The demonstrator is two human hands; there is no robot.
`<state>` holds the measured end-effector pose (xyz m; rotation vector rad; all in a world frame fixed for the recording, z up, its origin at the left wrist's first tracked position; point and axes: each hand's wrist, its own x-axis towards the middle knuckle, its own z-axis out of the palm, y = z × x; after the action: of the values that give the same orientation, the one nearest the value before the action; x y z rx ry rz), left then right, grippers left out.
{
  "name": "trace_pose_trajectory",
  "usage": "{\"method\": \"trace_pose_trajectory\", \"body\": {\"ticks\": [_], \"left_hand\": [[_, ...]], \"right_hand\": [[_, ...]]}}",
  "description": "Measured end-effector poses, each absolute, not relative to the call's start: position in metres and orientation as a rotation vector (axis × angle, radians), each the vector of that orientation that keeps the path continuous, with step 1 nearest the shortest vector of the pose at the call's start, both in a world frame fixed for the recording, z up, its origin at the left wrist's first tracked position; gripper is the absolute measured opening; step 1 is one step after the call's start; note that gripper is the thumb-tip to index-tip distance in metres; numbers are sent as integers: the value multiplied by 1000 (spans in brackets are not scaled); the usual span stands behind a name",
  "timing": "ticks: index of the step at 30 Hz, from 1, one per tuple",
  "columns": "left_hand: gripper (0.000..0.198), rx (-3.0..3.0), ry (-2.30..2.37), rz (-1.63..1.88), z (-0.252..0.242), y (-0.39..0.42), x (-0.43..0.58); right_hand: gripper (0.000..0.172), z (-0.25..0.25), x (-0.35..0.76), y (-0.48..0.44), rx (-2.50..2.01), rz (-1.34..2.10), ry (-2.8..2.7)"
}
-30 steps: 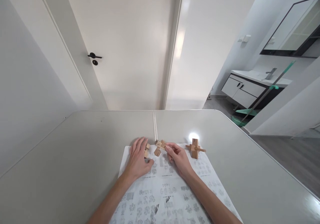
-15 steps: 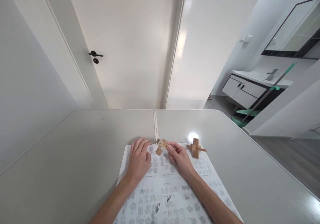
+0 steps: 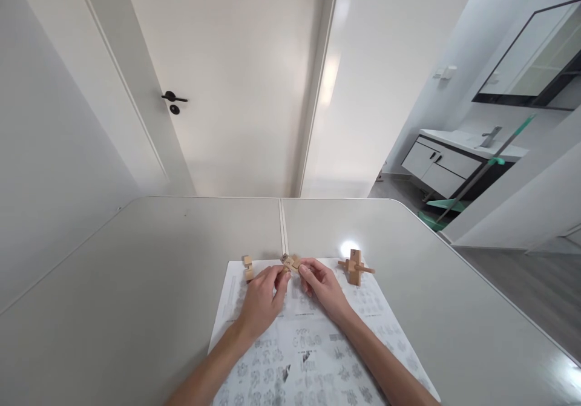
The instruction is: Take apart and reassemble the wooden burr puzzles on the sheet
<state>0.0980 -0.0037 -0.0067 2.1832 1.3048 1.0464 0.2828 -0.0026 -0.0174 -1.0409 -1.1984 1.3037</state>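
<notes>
A sheet (image 3: 313, 337) lies on the table (image 3: 113, 297), with a loose block (image 3: 248, 268) at its far left, a block assembly (image 3: 354, 268) far right, and held blocks (image 3: 290, 262) between.

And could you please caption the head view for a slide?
Left hand and right hand meet at small wooden pieces over a printed sheet, a wooden assembly to their right.

The left grip (image 3: 265, 291) is a bare hand, and so is the right grip (image 3: 324, 288). Each one has slim fingers and a thumb. The left forearm (image 3: 216, 356) and the right forearm (image 3: 380, 356) are bare too, down to where the view ends. Both are thin at the wrist and get wider below. The nails are too tiny to see.
</notes>
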Motion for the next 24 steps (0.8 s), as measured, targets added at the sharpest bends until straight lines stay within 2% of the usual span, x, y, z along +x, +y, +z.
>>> {"method": "trace_pose_trajectory", "body": {"ticks": [8, 17, 24], "left_hand": [[23, 2240, 1342, 1044, -10, -2, 97], [25, 2445, 1370, 1092, -12, 2, 94], [29, 2453, 1411, 1073, -13, 2, 95]], "right_hand": [[57, -14, 285, -3, -1060, 1336, -1291], [51, -13, 287, -7, -920, 1510, -1258], [51, -14, 282, -9, -1045, 1358, -1335]]}}
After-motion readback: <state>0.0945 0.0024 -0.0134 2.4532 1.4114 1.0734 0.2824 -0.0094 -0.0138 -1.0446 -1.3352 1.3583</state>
